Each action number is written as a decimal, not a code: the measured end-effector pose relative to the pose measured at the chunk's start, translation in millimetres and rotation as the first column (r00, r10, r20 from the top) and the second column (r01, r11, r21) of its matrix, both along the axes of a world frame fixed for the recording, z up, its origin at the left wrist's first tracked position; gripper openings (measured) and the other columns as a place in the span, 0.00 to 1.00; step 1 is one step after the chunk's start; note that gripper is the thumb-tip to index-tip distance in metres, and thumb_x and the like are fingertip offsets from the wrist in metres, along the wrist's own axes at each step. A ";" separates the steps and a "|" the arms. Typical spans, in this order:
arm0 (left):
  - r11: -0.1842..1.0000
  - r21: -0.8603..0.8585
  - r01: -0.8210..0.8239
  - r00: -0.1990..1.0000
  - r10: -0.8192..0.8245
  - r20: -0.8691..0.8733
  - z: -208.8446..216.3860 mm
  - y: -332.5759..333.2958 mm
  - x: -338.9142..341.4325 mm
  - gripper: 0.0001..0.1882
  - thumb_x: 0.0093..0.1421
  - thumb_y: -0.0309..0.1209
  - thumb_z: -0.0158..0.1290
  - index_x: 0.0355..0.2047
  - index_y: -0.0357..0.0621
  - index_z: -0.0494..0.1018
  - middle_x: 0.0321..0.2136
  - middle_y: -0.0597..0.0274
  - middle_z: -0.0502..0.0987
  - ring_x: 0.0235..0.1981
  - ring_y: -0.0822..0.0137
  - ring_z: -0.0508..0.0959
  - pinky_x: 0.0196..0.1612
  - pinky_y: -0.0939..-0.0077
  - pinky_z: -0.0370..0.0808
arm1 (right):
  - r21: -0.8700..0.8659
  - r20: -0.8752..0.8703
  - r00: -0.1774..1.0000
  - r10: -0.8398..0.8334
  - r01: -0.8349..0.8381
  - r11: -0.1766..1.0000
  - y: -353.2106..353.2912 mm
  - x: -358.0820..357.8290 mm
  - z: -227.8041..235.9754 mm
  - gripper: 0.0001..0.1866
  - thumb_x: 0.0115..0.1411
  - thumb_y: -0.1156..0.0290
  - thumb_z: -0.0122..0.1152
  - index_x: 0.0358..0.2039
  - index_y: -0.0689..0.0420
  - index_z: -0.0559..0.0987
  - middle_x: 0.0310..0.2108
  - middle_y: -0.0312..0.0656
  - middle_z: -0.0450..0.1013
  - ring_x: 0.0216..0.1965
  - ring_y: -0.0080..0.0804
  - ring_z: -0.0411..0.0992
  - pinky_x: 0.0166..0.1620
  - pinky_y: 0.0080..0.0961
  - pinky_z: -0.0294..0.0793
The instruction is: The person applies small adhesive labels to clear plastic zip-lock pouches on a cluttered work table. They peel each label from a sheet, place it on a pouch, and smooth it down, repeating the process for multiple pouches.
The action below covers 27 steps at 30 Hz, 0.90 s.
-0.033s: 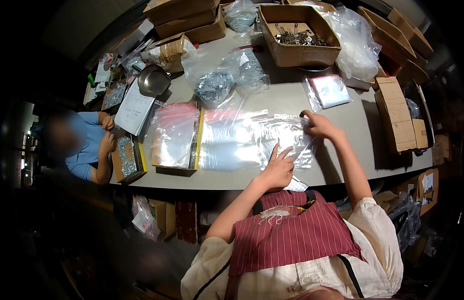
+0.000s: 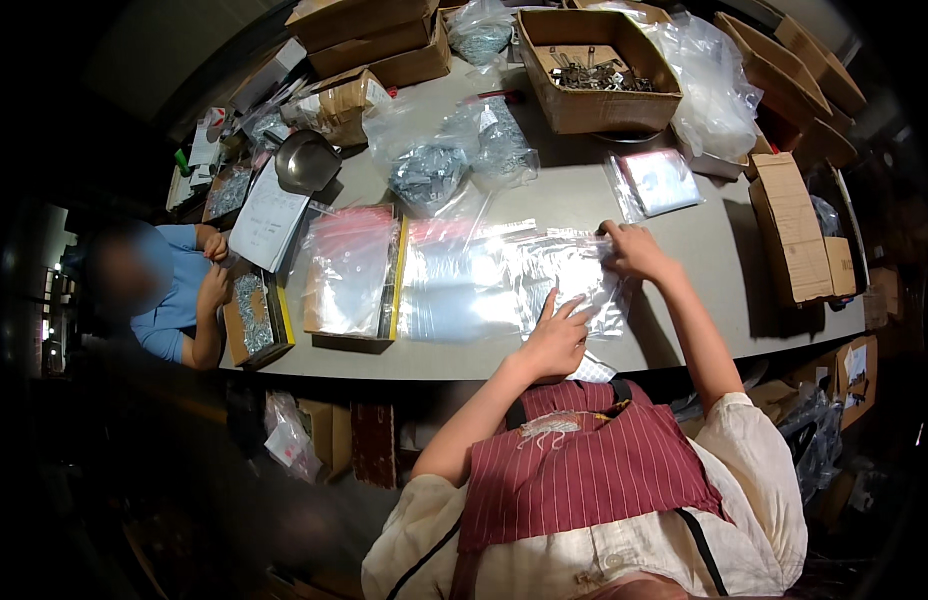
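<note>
A clear plastic bag (image 2: pixel 562 268) lies flat on the table in front of me, glossy under the light. My left hand (image 2: pixel 556 340) rests on its lower part with the fingers stretched out. At its upper right edge, the fingers of my right hand (image 2: pixel 632 250) are bent and closed on the plastic. More clear zip bags (image 2: pixel 454 285) with red strips are spread just to the left, overlapping. Beyond them a stack of red-topped zip bags (image 2: pixel 349 270) fills a shallow box with a yellow edge. Glare hides whether the bag under my hands contains anything.
Bags of metal parts (image 2: pixel 429 175) lie farther back. A cardboard box of metal pieces (image 2: pixel 599 100) stands behind, with a small bag stack (image 2: pixel 662 182) before it. At left, a co-worker in a blue shirt (image 2: pixel 174 290) sits by a box of small parts (image 2: pixel 252 315). An upright carton (image 2: pixel 792 230) stands at right.
My right hand has shifted very slightly left at the bag's edge. My left hand stays where it was.
</note>
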<state>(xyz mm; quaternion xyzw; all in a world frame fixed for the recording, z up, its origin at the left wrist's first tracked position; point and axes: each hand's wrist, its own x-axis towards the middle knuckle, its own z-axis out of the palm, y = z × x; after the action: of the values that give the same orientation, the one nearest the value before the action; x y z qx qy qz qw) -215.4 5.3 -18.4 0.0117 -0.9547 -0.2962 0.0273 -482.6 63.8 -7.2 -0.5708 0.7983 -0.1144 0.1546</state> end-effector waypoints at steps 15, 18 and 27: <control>0.675 0.403 -0.618 0.666 0.722 -0.190 40.0 -24.3 135.6 0.06 0.63 0.29 0.57 0.38 0.40 0.75 0.33 0.53 0.82 0.34 0.50 0.82 0.35 0.62 0.78 | -0.498 0.790 0.458 0.408 0.090 0.863 -133.6 104.2 91.7 0.16 0.53 0.72 0.67 0.41 0.60 0.75 0.39 0.35 0.74 0.43 0.24 0.74 0.44 0.22 0.73; 0.582 0.429 -0.691 0.584 0.799 -0.144 44.9 -28.3 158.9 0.07 0.63 0.29 0.58 0.38 0.40 0.76 0.31 0.53 0.82 0.32 0.51 0.83 0.32 0.62 0.78 | -0.504 0.828 0.268 0.492 -0.026 0.863 -212.9 180.0 110.7 0.15 0.56 0.80 0.65 0.44 0.62 0.75 0.37 0.39 0.76 0.39 0.28 0.78 0.44 0.26 0.78; 0.246 0.472 -0.846 0.229 0.969 -0.095 53.4 -43.5 210.8 0.09 0.62 0.30 0.60 0.39 0.38 0.76 0.30 0.51 0.82 0.32 0.57 0.84 0.36 0.67 0.78 | -0.494 -0.226 0.881 0.416 -0.472 0.730 -302.4 276.6 45.5 0.30 0.52 0.71 0.70 0.56 0.59 0.72 0.52 0.49 0.72 0.55 0.55 0.68 0.58 0.43 0.66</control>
<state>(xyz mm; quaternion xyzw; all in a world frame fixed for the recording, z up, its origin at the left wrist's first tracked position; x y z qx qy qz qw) -4.5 -38.2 35.1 0.5228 -0.6717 -0.3686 0.3737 -206.0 -238.6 38.3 -0.7698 0.5807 -0.2632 -0.0282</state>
